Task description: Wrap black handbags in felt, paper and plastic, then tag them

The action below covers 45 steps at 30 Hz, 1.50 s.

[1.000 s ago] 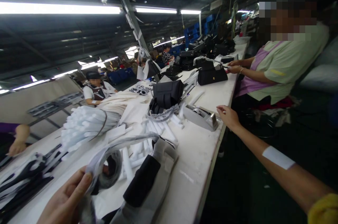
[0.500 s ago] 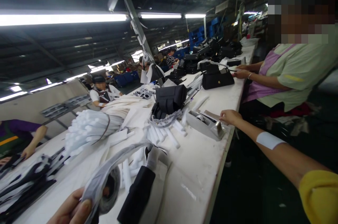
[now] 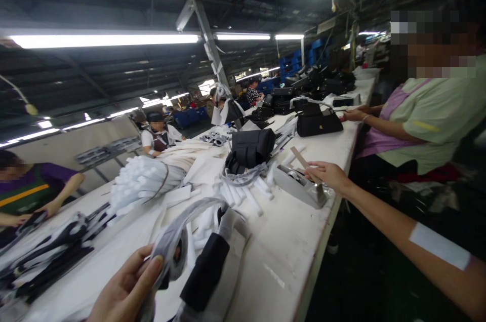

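Note:
My left hand [image 3: 131,281] is closed around a bag strap [image 3: 182,218] wrapped in cloudy clear film, which arches up and away from my fingers. Its far end meets a black bag piece [image 3: 207,271], partly wrapped in the same film, lying on the table. My right hand [image 3: 328,176] pinches a flat grey-brown strip [image 3: 300,159] that sticks up to the left, over a grey tape dispenser [image 3: 296,185] at the table's right edge. A white patch [image 3: 438,245] is stuck on my right forearm.
On the white table [image 3: 273,241] lie a tied bundle of white foam rods [image 3: 142,180], a black bag [image 3: 252,147] and black straps [image 3: 49,256]. Farther back, another black bag [image 3: 319,120] sits before a co-worker [image 3: 429,114] at the right. Other people sit across the table.
My right hand has lifted the grey-brown strip upright from beside the tape dispenser. My left hand, with the wrapped strap, has shifted up and right in view; the camera has turned slightly.

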Each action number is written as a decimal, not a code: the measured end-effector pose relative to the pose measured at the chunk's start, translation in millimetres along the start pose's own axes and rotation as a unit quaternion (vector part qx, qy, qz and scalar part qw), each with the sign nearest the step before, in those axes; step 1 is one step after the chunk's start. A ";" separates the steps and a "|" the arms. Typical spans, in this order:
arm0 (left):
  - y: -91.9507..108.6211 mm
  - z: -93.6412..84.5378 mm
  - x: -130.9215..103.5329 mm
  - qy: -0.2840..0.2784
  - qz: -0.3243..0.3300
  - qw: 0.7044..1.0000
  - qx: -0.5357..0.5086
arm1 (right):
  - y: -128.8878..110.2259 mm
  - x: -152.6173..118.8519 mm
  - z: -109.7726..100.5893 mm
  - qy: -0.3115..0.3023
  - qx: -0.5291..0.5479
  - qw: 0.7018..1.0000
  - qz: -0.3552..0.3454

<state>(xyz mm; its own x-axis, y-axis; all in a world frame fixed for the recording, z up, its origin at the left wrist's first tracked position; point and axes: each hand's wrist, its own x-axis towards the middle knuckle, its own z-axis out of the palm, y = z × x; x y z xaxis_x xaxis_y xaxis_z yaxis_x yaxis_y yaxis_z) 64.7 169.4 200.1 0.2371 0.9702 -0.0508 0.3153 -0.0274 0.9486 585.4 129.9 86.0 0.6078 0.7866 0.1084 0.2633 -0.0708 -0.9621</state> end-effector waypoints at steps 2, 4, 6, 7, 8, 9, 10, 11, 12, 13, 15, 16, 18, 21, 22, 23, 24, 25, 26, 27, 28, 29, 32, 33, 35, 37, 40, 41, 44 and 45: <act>6.3 4.7 -4.5 -0.008 0.011 1.000 -0.009 | -21.0 -30.9 28.2 -0.064 0.040 0.997 -0.005; 12.3 9.7 -7.4 -0.013 0.022 0.999 -0.027 | -41.3 -67.1 57.0 -0.139 0.067 0.988 -0.002; 16.5 12.7 -7.9 -0.018 0.021 0.998 -0.051 | -59.2 -103.1 83.5 -0.234 0.091 0.968 -0.005; 17.9 13.1 -7.6 -0.022 0.020 0.998 -0.060 | -66.9 -119.3 95.6 -0.276 0.100 0.956 -0.010; 18.9 12.9 -7.2 -0.026 0.018 0.997 -0.066 | -73.7 -133.6 107.0 -0.313 0.109 0.943 -0.013; 19.7 12.2 -6.9 -0.030 0.017 0.997 -0.069 | -79.5 -145.6 117.9 -0.343 0.118 0.932 -0.015; 20.3 11.4 -6.8 -0.034 0.015 0.997 -0.071 | -84.6 -155.3 128.3 -0.365 0.128 0.922 -0.016; 21.0 10.5 -7.1 -0.039 0.013 0.997 -0.070 | -89.1 -162.7 138.2 -0.380 0.137 0.915 -0.015; 21.8 9.7 -7.6 -0.045 0.012 0.997 -0.066 | -93.0 -168.1 147.4 -0.389 0.144 0.910 -0.015; 22.8 8.9 -8.3 -0.051 0.012 0.997 -0.058 | -96.5 -171.8 156.0 -0.393 0.148 0.907 -0.016; 25.3 7.6 -10.2 -0.065 0.008 0.997 -0.031 | -102.3 -175.9 170.9 -0.396 0.149 0.906 -0.021; 26.8 7.0 -11.2 -0.070 0.008 0.997 -0.015 | -104.7 -177.2 177.2 -0.398 0.149 0.905 -0.024; 29.9 5.7 -13.1 -0.071 0.012 0.997 0.006 | -108.5 -179.7 187.8 -0.401 0.152 0.903 -0.033; 32.5 4.9 -15.1 -0.070 0.028 0.997 0.012 | -114.4 -185.2 201.4 -0.397 0.179 0.899 -0.032; 32.5 5.2 -15.4 -0.068 0.037 0.997 0.009 | -117.1 -187.5 205.9 -0.392 0.193 0.899 -0.024; 31.8 5.8 -15.4 -0.062 0.046 0.997 0.004 | -120.1 -189.8 210.6 -0.385 0.206 0.900 -0.014; 30.8 6.8 -15.2 -0.054 0.053 0.997 -0.001 | -123.6 -192.1 215.3 -0.379 0.220 0.899 -0.003; 29.4 7.9 -14.9 -0.046 0.057 0.997 -0.004 | -127.3 -194.2 220.2 -0.375 0.234 0.897 0.005; 27.8 9.0 -14.4 -0.040 0.059 0.997 -0.005 | -130.9 -196.1 224.9 -0.374 0.250 0.893 0.011; 26.3 10.0 -13.7 -0.039 0.057 0.998 -0.001 | -134.4 -197.7 229.3 -0.377 0.265 0.887 0.014; 24.9 10.8 -13.0 -0.044 0.055 0.998 0.005 | -137.6 -199.2 233.0 -0.382 0.282 0.880 0.017; 23.6 11.2 -12.3 -0.054 0.056 0.997 0.010 | -140.5 -200.6 235.7 -0.386 0.299 0.872 0.022; 20.5 10.2 -10.4 -0.087 0.075 0.993 0.001 | -146.8 -204.7 236.7 -0.406 0.348 0.844 0.051; 19.6 9.3 -10.1 -0.094 0.084 0.992 -0.002 | -148.4 -206.1 234.5 -0.414 0.363 0.832 0.066; 18.0 7.4 -9.8 -0.099 0.095 0.990 0.009 | -151.3 -208.7 228.1 -0.435 0.386 0.808 0.095; 17.0 6.3 -10.2 -0.099 0.096 0.990 0.031 | -154.0 -210.9 221.4 -0.446 0.388 0.800 0.104; 16.8 7.5 -11.2 -0.095 0.092 0.990 0.042 | -157.1 -213.2 217.3 -0.426 0.366 0.824 0.074; 17.0 8.7 -11.6 -0.090 0.096 0.991 0.032 | -157.7 -213.8 218.0 -0.411 0.359 0.835 0.069; 16.8 13.2 -12.6 -0.071 0.109 0.991 -0.029 | -158.0 -214.9 223.5 -0.377 0.350 0.854 0.081; 16.3 14.8 -13.1 -0.064 0.109 0.990 -0.054 | -157.7 -215.1 225.5 -0.370 0.354 0.855 0.085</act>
<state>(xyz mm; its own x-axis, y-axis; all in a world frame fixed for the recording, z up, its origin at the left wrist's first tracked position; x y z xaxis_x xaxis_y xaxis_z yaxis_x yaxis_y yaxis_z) 80.3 152.7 211.6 0.4061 0.9050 0.1269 0.1443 -0.2006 0.9690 244.2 110.2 158.1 -0.1163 0.9931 0.0153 -0.4599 -0.0402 -0.8870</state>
